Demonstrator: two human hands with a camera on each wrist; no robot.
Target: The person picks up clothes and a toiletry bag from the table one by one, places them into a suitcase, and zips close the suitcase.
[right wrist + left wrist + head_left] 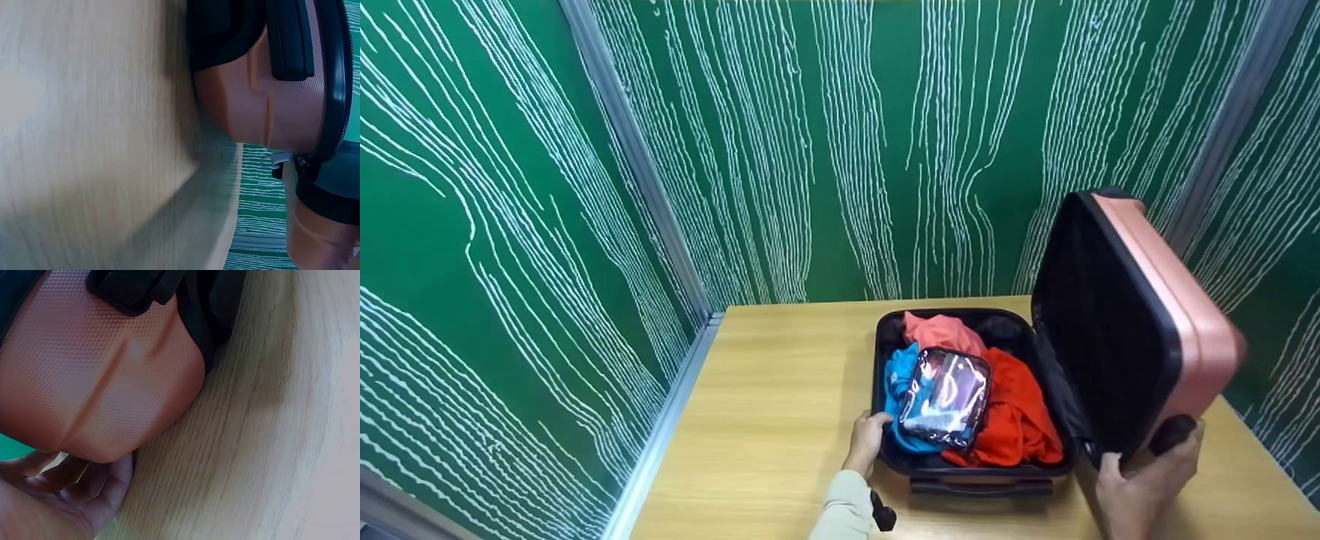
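Note:
A pink hard-shell suitcase point(981, 471) lies unfolded, its black-lined lid point(1102, 337) raised and tilted to the right. Inside the base are red cloth point(1024, 416), blue cloth point(895, 369) and pink cloth point(943, 332). On top of them rests a clear zip pouch point(949, 397) with black edging; its contents are blurred by glare. My left hand point(865, 442) grips the base's near left corner, fingers against the outer shell in the left wrist view. My right hand point(1151, 484) holds the lid's near lower corner by a black wheel; the right wrist view does not show this hand.
The suitcase stands on a wooden table point(765, 420), with more tabletop to its left. Green panels with white wavy lines point(840, 150) enclose the back and sides, joined by grey metal posts point(641, 150). A black carry handle point(981, 487) juts from the base's near side.

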